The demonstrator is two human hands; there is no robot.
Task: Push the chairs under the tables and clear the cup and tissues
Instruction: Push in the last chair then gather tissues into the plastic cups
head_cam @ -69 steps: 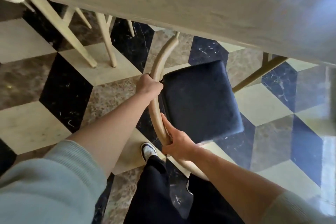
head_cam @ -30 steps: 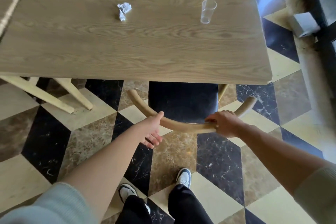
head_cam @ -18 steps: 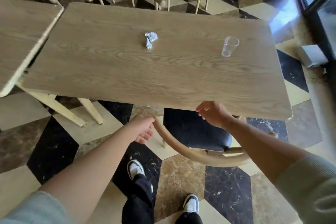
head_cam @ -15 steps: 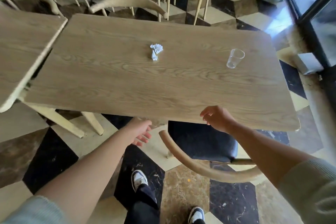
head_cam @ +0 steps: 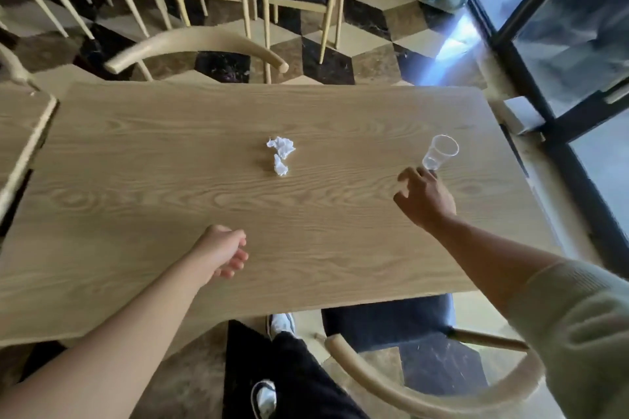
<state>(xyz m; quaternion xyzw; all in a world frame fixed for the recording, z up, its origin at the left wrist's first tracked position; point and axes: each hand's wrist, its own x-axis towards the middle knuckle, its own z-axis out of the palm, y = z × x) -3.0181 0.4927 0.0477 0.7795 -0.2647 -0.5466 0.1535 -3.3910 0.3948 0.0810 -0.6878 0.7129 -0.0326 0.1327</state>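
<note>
A clear plastic cup (head_cam: 440,152) stands on the wooden table (head_cam: 170,201) at the right. Two crumpled white tissues (head_cam: 281,154) lie near the table's middle. My right hand (head_cam: 423,199) hovers over the table with fingers spread, fingertips just short of the cup's base. My left hand (head_cam: 223,252) is above the near part of the table, fingers loosely curled, holding nothing. A chair with a dark blue seat (head_cam: 391,323) and curved wooden back (head_cam: 425,398) sits partly under the table's near edge, at my right.
Another curved-back chair (head_cam: 200,41) stands at the table's far side. A second table (head_cam: 17,119) adjoins on the left. More chairs stand behind. A glass door with a dark frame (head_cam: 544,78) runs along the right. My legs and shoes (head_cam: 272,367) are below.
Both hands left the chair back after pushing it toward the table. My right hand has reached forward over the table to the cup; my left hand has risen over the tabletop.
</note>
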